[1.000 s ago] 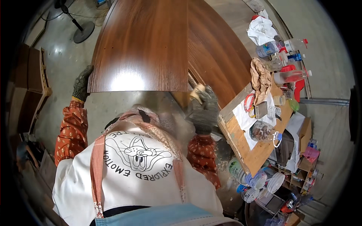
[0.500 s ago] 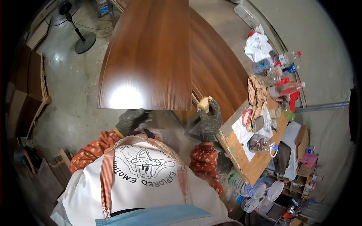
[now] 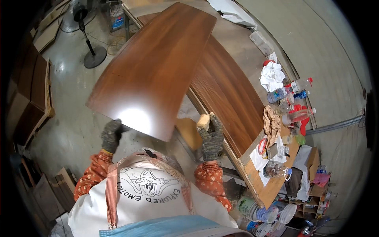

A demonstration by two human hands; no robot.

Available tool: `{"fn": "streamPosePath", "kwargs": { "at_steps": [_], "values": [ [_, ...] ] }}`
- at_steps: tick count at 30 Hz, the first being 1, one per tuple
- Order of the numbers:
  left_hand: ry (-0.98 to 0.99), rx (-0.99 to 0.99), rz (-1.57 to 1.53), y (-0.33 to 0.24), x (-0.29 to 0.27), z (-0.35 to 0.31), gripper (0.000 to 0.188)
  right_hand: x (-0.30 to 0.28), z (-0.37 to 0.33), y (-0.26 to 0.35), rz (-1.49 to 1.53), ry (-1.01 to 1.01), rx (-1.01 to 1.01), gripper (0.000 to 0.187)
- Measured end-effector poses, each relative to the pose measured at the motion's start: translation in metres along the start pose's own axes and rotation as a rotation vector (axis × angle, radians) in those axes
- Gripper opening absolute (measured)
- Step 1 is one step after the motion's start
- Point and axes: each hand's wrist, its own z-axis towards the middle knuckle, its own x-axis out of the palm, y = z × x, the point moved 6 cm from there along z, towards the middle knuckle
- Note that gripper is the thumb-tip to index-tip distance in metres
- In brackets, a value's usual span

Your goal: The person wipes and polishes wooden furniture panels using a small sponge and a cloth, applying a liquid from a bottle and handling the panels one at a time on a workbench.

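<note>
Head cam: L hand point(image 3: 112, 136) part-curled, gripping near edge of brown panel point(image 3: 158, 67), R hand point(image 3: 212, 141) curled w/ tan block point(image 3: 203, 122)

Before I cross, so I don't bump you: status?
Left hand at near edge of upper panel, grip unclear. Right hand gripping block. Upper panel slanted over lower panel. Bottles off to right.

2 forearms point(image 3: 94, 170), bent at the elbows, rise from the lower frame in orange patterned sleeves point(image 3: 212, 182). Left of centre, the left hand point(image 3: 111, 136), in a dark knit glove point(image 3: 109, 142), reaches upward with its fingers angled right. Right of centre, the right hand point(image 3: 212, 138) stands nearly upright, gloved alike, its fingers curled in a grip.
</note>
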Motion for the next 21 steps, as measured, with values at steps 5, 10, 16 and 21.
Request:
{"fn": "streamPosePath", "kwargs": {
  "at_steps": [5,10,16,21],
  "values": [
    [-0.266,-0.065,-0.63,-0.072,-0.086,0.074,0.024,0.027,0.001,0.001,-0.054,0.007,-0.145,0.077],
    [-0.272,-0.062,-0.656,-0.103,-0.067,0.084,0.03,0.031,0.03,0.003,0.168,-0.019,-0.011,0.082],
    [-0.378,0.007,-0.675,-0.107,-0.079,0.084,0.029,0.081,0.138,0.036,0.301,0.159,0.04,0.061],
    [-0.69,0.152,-0.063,-0.098,-0.118,0.067,0.029,0.199,0.25,0.075,0.213,0.424,-0.04,0.037]
  ]
}}
